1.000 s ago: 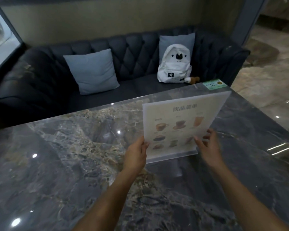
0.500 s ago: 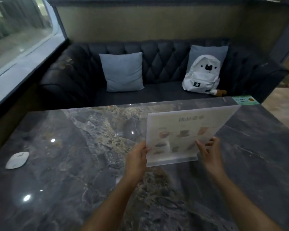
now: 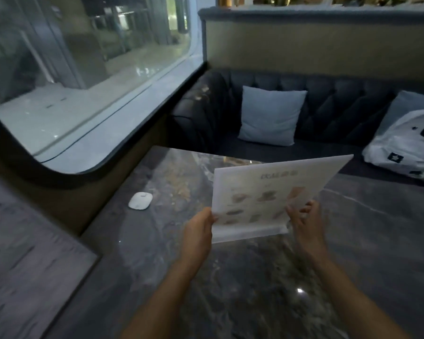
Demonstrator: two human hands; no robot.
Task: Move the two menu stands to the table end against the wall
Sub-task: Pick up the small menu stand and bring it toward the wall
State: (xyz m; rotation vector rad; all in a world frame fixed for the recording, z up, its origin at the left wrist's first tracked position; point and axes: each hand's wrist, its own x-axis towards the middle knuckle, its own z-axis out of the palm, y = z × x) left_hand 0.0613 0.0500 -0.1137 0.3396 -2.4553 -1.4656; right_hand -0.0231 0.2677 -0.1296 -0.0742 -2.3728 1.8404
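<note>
A clear acrylic menu stand (image 3: 264,196) with a pale drinks menu inside hangs tilted just above the dark marble table (image 3: 230,289). My left hand (image 3: 198,232) grips its lower left edge. My right hand (image 3: 304,226) holds its lower right edge near the base. Only this one menu stand is in view. The wall with a large window (image 3: 83,81) runs along the table's left end.
A small white oval device (image 3: 140,200) lies on the table near the window-side end. Behind the table is a dark tufted sofa (image 3: 328,111) with a grey-blue cushion (image 3: 271,115) and a white backpack (image 3: 406,145). A grey panel (image 3: 22,253) lies at lower left.
The view has swung left, bringing the window wall and the table's left end into sight. The menu stand, held in both hands, has travelled left over the table toward the white device.
</note>
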